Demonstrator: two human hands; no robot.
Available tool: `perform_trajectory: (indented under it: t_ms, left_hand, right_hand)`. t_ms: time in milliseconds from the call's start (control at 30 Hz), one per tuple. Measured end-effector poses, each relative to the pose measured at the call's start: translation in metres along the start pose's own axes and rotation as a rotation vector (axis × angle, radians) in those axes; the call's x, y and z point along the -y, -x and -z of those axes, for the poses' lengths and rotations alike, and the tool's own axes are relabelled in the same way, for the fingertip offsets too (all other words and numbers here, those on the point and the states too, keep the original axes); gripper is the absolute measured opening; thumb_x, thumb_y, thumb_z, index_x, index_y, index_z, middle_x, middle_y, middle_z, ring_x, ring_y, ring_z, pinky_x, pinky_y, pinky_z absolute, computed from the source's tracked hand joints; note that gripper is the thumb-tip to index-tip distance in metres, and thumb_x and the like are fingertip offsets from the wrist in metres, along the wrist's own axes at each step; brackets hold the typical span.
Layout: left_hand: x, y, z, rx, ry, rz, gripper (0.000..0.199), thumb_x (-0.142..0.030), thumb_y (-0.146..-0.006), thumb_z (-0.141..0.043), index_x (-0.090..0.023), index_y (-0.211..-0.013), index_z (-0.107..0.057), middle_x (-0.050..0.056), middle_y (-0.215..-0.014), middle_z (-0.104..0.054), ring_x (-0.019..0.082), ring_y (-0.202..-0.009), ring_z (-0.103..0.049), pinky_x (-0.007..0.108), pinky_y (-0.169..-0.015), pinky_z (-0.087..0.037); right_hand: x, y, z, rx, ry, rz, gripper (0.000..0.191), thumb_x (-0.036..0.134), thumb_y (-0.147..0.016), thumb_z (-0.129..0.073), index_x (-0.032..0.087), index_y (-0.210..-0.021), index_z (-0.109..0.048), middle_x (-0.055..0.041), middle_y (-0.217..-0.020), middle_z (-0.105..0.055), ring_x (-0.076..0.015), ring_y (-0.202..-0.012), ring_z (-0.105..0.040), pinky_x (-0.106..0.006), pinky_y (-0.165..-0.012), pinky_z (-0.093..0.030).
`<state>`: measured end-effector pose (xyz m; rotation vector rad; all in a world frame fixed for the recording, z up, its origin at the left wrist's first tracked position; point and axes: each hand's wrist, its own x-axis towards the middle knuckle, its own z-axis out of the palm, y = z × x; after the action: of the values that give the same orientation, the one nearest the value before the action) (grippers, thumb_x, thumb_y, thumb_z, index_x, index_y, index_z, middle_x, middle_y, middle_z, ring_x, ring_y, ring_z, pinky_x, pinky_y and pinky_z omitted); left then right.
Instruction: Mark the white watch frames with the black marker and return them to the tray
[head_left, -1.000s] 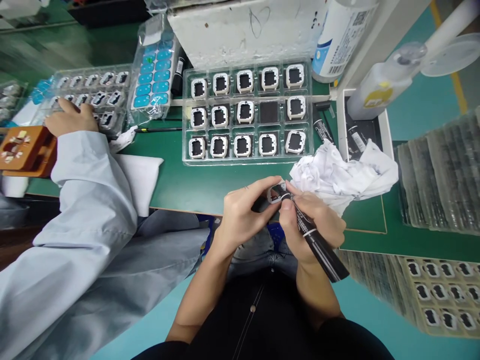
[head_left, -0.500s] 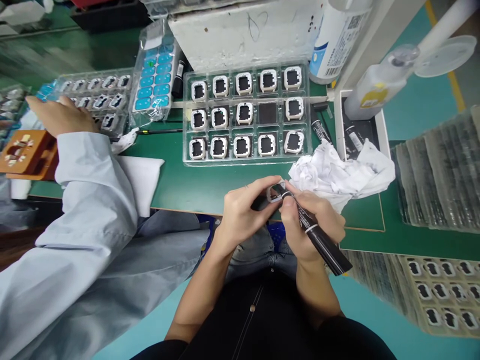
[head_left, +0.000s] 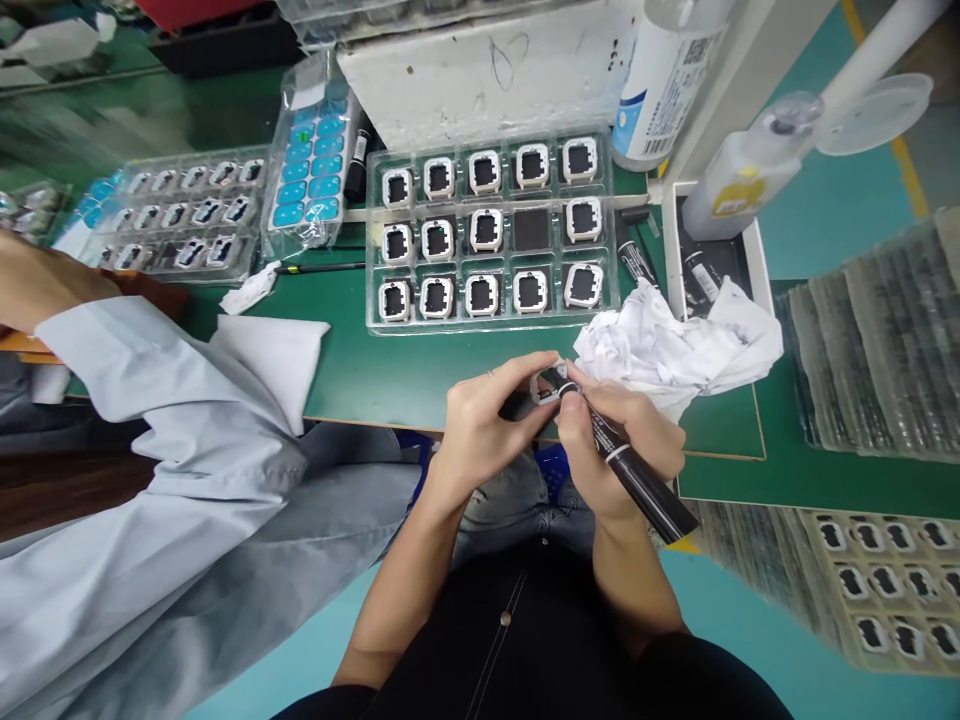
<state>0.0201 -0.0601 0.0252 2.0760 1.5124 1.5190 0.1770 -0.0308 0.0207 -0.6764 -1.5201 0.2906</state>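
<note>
Frame part (head_left: 546, 388) sits pinched in the left hand (head_left: 480, 430) grip; right hand (head_left: 615, 450) grip clamps a marker (head_left: 637, 478) touching it.

On the desk (head_left: 360, 375), a tray (head_left: 491, 235) lies behind both hands; a rag (head_left: 675, 345) sits right of them.

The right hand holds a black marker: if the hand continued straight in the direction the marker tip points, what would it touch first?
The right hand aims the black marker up-left; its tip already meets the small white frame part pinched by the left hand. Beyond, probably the clear tray, though depth is unclear.
</note>
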Motion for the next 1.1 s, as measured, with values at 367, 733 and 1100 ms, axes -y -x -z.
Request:
perform_trajectory:
  t_ms: [367, 733, 1100]
  left_hand:
    - [-0.0013, -0.0033, 0.0024, 0.041, 0.177, 0.148, 0.046, -0.018, -0.092, -0.094, -0.021, -0.136, -0.081, 0.002, -0.114, -0.086, 0.012, -0.091, -0.082, 0.021, -0.089, -0.067]
    - [-0.0014, 0.0014, -0.0015, 0.012, 0.087, 0.096, 0.04, -0.021, -0.099, -0.089, -0.023, -0.138, -0.08, 0.004, -0.125, -0.086, 0.014, -0.099, -0.083, 0.025, -0.094, -0.069]
    - [-0.002, 0.001, -0.0006, 0.013, 0.067, 0.091, 0.039, -0.021, -0.1, -0.089, -0.023, -0.138, -0.08, 0.004, -0.127, -0.086, 0.015, -0.101, -0.084, 0.026, -0.096, -0.069]
  right_hand:
    - [-0.002, 0.0008, 0.0017, -0.015, -0.1, -0.067, 0.013, 0.01, -0.1, -0.079, 0.021, -0.105, -0.073, -0.0032, -0.093, -0.083, -0.0234, -0.09, -0.087, -0.03, -0.081, -0.073]
    - [-0.0019, 0.0026, 0.0009, -0.007, -0.063, -0.047, 0.016, 0.009, -0.099, -0.079, 0.021, -0.107, -0.073, -0.0086, -0.109, -0.086, -0.0249, -0.097, -0.088, -0.032, -0.088, -0.073]
    - [-0.0032, 0.0036, 0.0013, -0.017, -0.05, -0.052, 0.015, 0.012, -0.1, -0.08, 0.023, -0.108, -0.074, -0.0077, -0.11, -0.087, -0.026, -0.099, -0.088, -0.034, -0.084, -0.074]
